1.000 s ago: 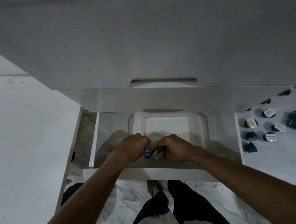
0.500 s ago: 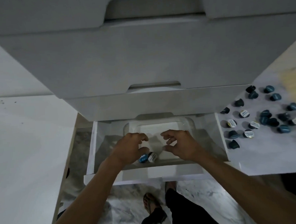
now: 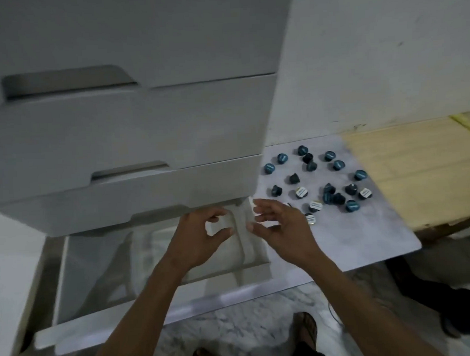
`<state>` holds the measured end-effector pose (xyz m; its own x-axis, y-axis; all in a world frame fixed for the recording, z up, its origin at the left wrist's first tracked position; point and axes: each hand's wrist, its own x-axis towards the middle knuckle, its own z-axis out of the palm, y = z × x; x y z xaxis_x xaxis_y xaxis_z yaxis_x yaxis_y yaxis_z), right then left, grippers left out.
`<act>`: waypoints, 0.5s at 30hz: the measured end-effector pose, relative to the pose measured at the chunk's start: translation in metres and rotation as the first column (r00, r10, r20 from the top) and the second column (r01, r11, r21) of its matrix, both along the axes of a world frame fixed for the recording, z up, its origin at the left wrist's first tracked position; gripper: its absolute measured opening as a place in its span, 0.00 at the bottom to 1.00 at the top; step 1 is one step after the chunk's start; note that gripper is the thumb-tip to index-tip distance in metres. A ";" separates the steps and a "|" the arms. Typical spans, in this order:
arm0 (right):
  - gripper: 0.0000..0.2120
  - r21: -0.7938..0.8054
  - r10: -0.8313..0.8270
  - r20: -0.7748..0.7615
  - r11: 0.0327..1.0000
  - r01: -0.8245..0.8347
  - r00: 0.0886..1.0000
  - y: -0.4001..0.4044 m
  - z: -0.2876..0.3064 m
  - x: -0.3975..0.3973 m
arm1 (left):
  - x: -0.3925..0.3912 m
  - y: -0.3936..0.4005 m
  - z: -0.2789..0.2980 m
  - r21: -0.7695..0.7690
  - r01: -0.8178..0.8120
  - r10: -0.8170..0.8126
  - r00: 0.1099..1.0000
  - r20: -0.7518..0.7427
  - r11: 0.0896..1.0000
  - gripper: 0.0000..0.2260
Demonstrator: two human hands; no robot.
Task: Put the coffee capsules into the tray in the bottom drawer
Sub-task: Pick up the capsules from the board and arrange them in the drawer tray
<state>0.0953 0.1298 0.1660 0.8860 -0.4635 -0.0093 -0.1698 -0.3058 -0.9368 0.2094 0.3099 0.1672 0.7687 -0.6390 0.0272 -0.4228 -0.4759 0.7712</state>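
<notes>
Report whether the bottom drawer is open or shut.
Open. The bottom drawer is pulled out past the closed drawers above, exposing its inside and the clear tray.

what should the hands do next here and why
Probably carry the right hand further right to the nearest white-topped coffee capsule on the pale marble board and pinch it. Both hands look empty, the left hand hovering over the clear plastic tray in the open white bottom drawer, and many dark blue capsules lie outside it.
</notes>
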 end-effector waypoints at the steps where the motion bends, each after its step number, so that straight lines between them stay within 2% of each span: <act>1: 0.23 0.005 -0.032 0.027 0.999 0.031 0.999 -0.017 0.003 -0.007 | -0.006 -0.016 0.004 -0.039 -0.010 0.009 1.000 -0.010 0.999 0.19; 4: 0.21 0.010 -0.132 0.091 0.991 0.132 0.987 -0.082 0.005 -0.030 | -0.029 -0.078 0.012 -0.161 -0.075 0.070 0.997 -0.036 0.984 0.20; 8: 0.20 -0.025 -0.149 0.064 0.988 0.151 0.987 -0.169 -0.012 -0.052 | -0.069 -0.167 0.012 -0.281 -0.207 0.192 0.978 -0.080 0.937 0.17; 11: 0.20 -0.005 -0.153 0.000 0.988 0.153 0.988 -0.207 -0.037 -0.061 | -0.093 -0.213 -0.009 -0.302 -0.277 0.253 0.960 -0.117 0.912 0.16; 15: 0.19 -0.036 -0.061 -0.126 0.998 0.057 0.990 -0.224 -0.077 -0.062 | -0.111 -0.235 -0.059 -0.240 -0.402 0.403 0.914 -0.051 0.883 0.13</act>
<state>0.0337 -0.0942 0.0890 0.8498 -0.5167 -0.1045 -0.3055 -0.3212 -0.8964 0.0983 0.0754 0.1082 0.9584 -0.2484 0.1407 -0.2347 -0.4052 0.8836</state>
